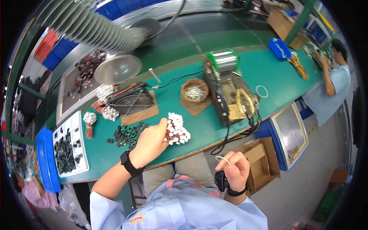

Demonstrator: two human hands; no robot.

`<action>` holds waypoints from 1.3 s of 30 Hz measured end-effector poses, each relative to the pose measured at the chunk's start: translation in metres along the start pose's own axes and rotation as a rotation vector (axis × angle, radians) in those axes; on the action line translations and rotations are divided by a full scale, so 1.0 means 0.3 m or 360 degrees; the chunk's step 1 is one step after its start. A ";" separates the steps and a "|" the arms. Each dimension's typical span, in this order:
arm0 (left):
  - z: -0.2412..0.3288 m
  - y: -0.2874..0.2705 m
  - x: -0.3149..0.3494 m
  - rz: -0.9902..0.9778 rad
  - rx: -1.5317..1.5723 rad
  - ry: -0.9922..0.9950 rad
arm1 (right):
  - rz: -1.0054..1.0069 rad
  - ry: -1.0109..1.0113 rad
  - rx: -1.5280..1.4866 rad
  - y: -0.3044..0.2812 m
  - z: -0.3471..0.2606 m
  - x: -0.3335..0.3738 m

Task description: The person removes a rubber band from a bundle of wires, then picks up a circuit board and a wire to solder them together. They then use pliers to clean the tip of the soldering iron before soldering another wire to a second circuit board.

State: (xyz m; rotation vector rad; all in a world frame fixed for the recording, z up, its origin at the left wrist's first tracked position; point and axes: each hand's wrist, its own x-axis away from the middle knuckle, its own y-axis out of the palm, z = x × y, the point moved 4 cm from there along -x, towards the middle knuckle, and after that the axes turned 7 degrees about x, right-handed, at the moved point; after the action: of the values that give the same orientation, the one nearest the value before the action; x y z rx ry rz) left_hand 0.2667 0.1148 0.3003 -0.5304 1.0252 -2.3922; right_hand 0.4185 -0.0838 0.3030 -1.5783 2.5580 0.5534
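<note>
My left hand (150,141) is closed around a bundle of brown-red wires with white connectors (177,128), whose ends fan out past my fingers above the table's near edge. A thin whitish band (223,158), looking like a rubber band, loops from the pinched fingers of my right hand (235,171), which is held off the table in front of my body. Just left of my left hand lies a loose pile of small black and dark green parts (128,135). Another pale band (262,91) lies on the table farther right.
The green table (168,100) bears a small fan (132,102), a round bowl of small metal parts (194,92), and a soldering stand with a wire spool (224,61). A white tray (82,161) holds black parts. Cardboard box (264,165) stands right; a co-worker (331,80) sits far right.
</note>
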 end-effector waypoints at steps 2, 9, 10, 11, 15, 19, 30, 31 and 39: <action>-0.004 0.030 -0.061 0.0110 -0.0148 0.0071 | 0.0088 -0.0047 0.0126 -0.059 -0.029 0.022; -0.029 0.060 -0.092 0.0018 -0.0146 0.0071 | 0.1040 -0.0263 0.0460 -0.386 -0.120 0.001; -0.024 0.059 -0.089 0.0009 -0.0168 0.0041 | 0.1139 -0.0205 0.0638 -0.434 -0.118 -0.024; -0.011 0.053 -0.084 0.0039 -0.0164 0.0080 | 0.1214 -0.0164 0.0801 -0.483 -0.113 -0.057; 0.013 0.044 -0.060 -0.0024 -0.0250 -0.0157 | 0.1097 -0.0294 0.1430 -0.641 -0.053 -0.272; 0.030 0.025 -0.008 0.0082 -0.0514 -0.0153 | 0.0725 -0.0421 0.2283 -0.647 0.035 -0.395; 0.016 0.015 -0.007 0.0129 -0.0515 0.0045 | 0.1090 -0.0267 0.1598 -0.444 -0.081 -0.154; 0.022 0.003 -0.006 0.0164 -0.0501 0.0082 | 0.1087 -0.0270 0.1640 -0.398 -0.103 -0.136; -0.043 -0.099 0.260 0.0545 -0.0257 -0.0088 | -0.0400 -0.0215 0.0930 0.089 0.001 -0.162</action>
State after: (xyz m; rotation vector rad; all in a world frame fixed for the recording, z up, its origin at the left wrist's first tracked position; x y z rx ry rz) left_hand 0.1887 0.0959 0.3267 -0.4337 1.1863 -1.9976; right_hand 0.4175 -0.0316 0.3221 -1.5336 2.1000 -0.1071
